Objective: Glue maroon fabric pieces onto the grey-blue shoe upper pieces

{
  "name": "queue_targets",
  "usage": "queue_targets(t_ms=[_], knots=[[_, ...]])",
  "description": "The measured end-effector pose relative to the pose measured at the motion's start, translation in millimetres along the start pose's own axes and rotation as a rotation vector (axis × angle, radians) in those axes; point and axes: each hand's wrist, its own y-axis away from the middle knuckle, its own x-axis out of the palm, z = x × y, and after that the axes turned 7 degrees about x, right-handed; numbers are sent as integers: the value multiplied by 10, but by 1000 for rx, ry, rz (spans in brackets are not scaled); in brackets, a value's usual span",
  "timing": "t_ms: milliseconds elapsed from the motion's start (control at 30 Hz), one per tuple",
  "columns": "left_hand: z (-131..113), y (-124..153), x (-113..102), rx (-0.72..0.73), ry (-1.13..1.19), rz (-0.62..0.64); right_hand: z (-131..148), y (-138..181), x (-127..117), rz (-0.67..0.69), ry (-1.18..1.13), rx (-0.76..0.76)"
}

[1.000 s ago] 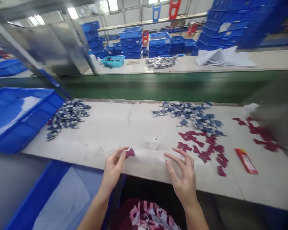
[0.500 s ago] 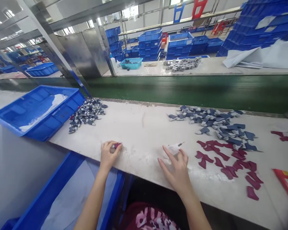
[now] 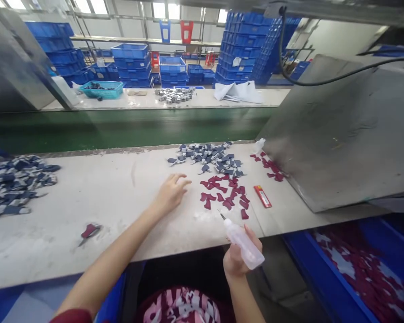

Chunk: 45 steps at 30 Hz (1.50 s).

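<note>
The right hand (image 3: 237, 259) has its fingers wrapped around a translucent bottle (image 3: 245, 246), tilted with its thin dark nozzle (image 3: 222, 216) toward the desk (image 3: 114, 197). The left hand (image 3: 171, 193) is over the desk, fingers loosely curled and parted, with nothing visible between them. Loose maroon pieces (image 3: 218, 197) lie just right of the left hand and beyond the nozzle; a heap of blue-grey pieces (image 3: 208, 154) adjoins them at the back. A lone maroon part (image 3: 90, 231) with a dark tail rests apart at the left.

Risks, in the inspector's judgement: a hard squeeze on the soft-looking bottle could release liquid, if any is inside, onto the desk or the maroon pieces; the contents cannot be confirmed. The nozzle points near the scattered pieces, so a low sweep could catch or shift them. Because several maroon pieces overlap, the left fingers could lift two at once or push some into the blue-grey heap. The left forearm passes close to the lone part; a careless withdrawal could drag it off position.
</note>
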Motion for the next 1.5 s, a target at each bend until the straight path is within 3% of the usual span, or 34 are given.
queue_targets(t_ms=[100, 167, 267, 367, 433, 533, 700, 800, 900, 1033, 1200, 1500], knots=[[286, -522, 38, -170, -76, 3, -11, -73, -135, -37, 4, 24], [538, -706, -2, -232, -92, 5, -2, -115, -204, -42, -38, 83], [840, -763, -102, -225, -71, 72, 24, -168, -257, -22, -126, 207], [943, -654, -212, -179, -50, 135, 65, -213, -231, 0, -186, 295], [877, -519, -268, -166, -44, 157, 98, -227, -177, 9, -232, 335], [578, -235, -275, -154, -10, 193, 135, -207, -82, 31, -292, 381], [-119, 245, -55, -137, 237, 306, 91, -81, 36, 119, -284, 426], [-345, 379, 68, -45, 254, 253, 34, -16, 84, 106, -219, 382], [-394, 466, 98, -4, 216, 139, 28, -2, 120, 114, -161, 347], [-408, 696, 110, -95, 215, 4, 103, -38, 149, 223, -103, 322], [-524, 914, 275, -180, 171, -180, 153, -61, 188, 363, -52, 181], [-546, 893, 363, -144, 192, -94, 93, -19, 247, 374, 85, 148]])
